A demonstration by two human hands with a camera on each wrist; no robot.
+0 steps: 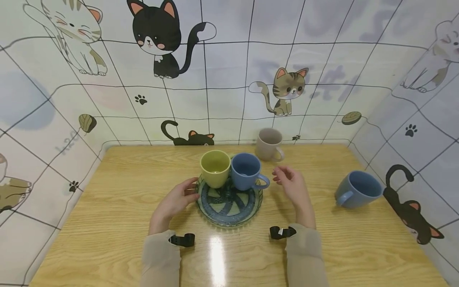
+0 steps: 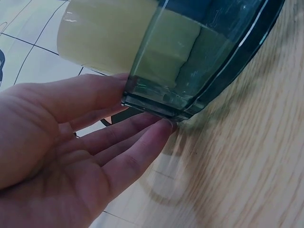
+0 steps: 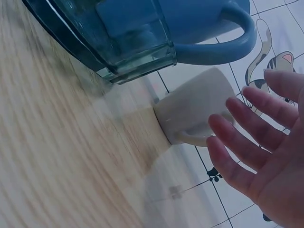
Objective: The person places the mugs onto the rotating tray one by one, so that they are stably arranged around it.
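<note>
My left hand [image 1: 176,201] touches the left rim of a round blue-green glass plate [image 1: 229,219]. In the left wrist view its fingers [image 2: 135,159] are fairly straight, with tips right at the plate's ridged edge. A yellow-green cup [image 1: 215,169] and a blue mug [image 1: 245,171] stand upright side by side on the plate's far half. The blue mug's handle points right, toward my right hand [image 1: 293,185]. That hand hovers just right of the mug, apart from it; its fingers [image 3: 244,147] are spread and hold nothing in the right wrist view.
A pale greyish mug [image 1: 268,145] stands behind the plate, near the back wall, its handle to the right. Another blue mug [image 1: 358,189] is at the far right of the wooden table [image 1: 118,223]. Cat-patterned sheeting [image 1: 226,67] encloses the back and sides.
</note>
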